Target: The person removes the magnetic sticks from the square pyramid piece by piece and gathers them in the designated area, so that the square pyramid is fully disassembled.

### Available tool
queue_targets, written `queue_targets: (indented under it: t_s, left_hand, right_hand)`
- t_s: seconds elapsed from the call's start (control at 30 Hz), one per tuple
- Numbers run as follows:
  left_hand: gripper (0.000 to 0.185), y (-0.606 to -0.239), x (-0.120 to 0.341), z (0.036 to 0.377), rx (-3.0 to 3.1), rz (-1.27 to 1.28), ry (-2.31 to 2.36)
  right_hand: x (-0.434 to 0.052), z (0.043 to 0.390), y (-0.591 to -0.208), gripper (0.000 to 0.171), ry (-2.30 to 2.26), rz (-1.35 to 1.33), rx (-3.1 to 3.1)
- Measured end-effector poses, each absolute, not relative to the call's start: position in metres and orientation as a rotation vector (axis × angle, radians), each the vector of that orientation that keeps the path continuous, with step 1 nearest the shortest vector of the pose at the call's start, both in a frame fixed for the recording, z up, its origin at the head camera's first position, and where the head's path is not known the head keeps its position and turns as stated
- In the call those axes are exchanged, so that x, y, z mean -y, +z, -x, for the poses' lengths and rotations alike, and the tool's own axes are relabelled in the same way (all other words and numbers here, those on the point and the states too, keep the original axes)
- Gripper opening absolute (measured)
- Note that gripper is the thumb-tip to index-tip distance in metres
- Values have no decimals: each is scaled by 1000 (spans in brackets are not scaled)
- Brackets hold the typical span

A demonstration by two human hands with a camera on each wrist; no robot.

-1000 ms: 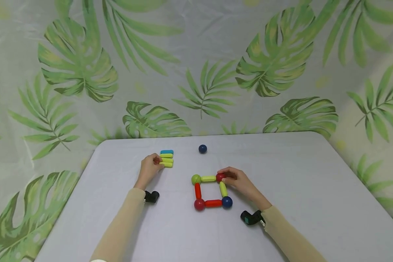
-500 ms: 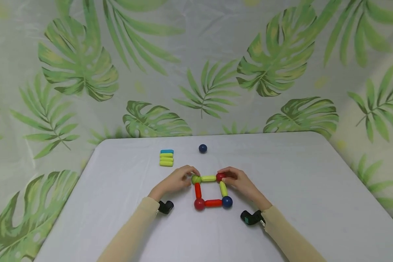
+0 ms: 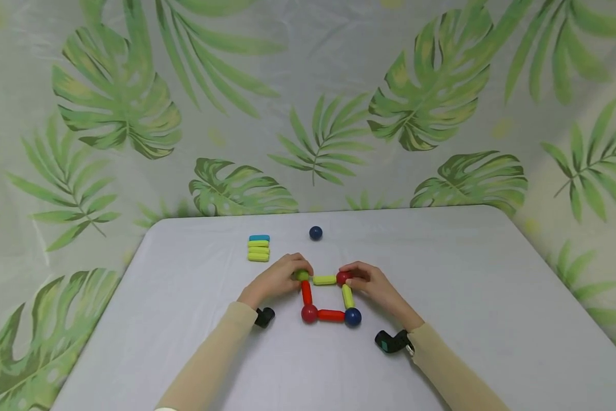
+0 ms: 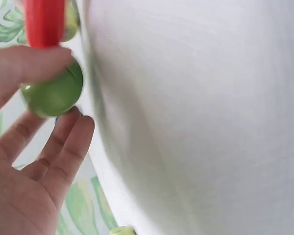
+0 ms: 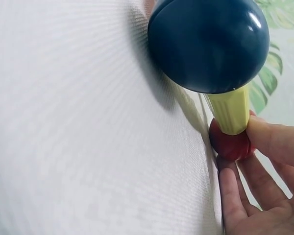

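Note:
A square of rods and balls lies on the white table. My left hand grips the green ball at its far left corner, thumb on one side and fingertips on the other. A red rod runs from that ball to the near red ball. A second red rod joins this to a dark blue ball. With my right hand I hold the far right red ball. Yellow-green rods reach from it toward the blue and green balls; a narrow gap shows beside the green one.
Beyond my left hand, several yellow-green rods lie side by side with a blue rod behind them. A loose dark blue ball sits near the table's back edge. Leaf-patterned cloth hangs behind the table.
My left hand has left the row of yellow-green rods and taken hold of the green ball, which has shifted slightly away from its yellow-green rod. My right hand stays on the red ball.

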State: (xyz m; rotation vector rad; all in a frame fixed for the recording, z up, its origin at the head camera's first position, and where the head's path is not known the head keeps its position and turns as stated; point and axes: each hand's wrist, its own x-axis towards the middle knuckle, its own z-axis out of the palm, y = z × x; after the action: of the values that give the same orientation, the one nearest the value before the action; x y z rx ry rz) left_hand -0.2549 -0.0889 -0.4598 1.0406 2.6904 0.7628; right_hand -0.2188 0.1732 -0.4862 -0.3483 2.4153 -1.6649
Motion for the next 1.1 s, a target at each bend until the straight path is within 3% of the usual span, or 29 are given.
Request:
queue_targets:
  t_s: [0.2, 0.37, 0.6, 0.9, 1.1]
  left_hand:
    - [24, -464, 89, 269, -2693, -950, 1017]
    - [31, -467, 82, 294, -2729, -626, 1425]
    - [31, -473, 70, 323, -2745, -315, 1608]
    - [34, -478, 65, 336, -2754, -287, 1625]
    - [38, -470, 67, 322, -2804, -352, 1554]
  right_hand:
    - [-174, 220, -486, 29, -1671, 347, -2406]
    - [-175, 220, -487, 28, -1677, 371, -2419]
    - [-176, 220, -488, 28, -1684, 393, -2413]
    - [-174, 222, -490, 28, -1732, 392, -2352]
    - [-176, 219, -487, 29, -1709, 396, -2386]
